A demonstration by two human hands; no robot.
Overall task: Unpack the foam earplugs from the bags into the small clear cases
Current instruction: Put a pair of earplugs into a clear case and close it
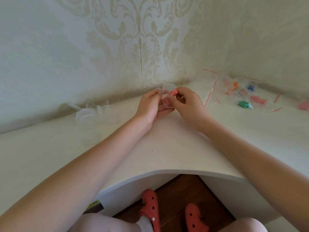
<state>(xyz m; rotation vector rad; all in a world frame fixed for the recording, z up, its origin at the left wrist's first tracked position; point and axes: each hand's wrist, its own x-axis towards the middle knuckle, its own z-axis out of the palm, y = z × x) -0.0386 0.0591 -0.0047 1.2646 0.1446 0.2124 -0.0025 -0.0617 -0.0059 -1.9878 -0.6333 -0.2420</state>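
My left hand [150,105] holds a small clear case [167,91] with its lid open, raised above the white counter near the wall. My right hand [185,101] pinches a pink foam earplug [173,93] at the case's opening; a second pink earplug [166,99] shows between the fingers lower down. To the right lie several clear zip bags [240,91] with red seal strips, holding orange, blue, pink and green earplugs [245,104]. To the left sits a cluster of empty clear cases [95,114].
The white counter [167,148] runs into a corner with patterned wallpaper behind it. A loose pink piece [303,105] lies at the far right edge. Below the counter's curved front edge are my knees and red clogs on a wooden floor.
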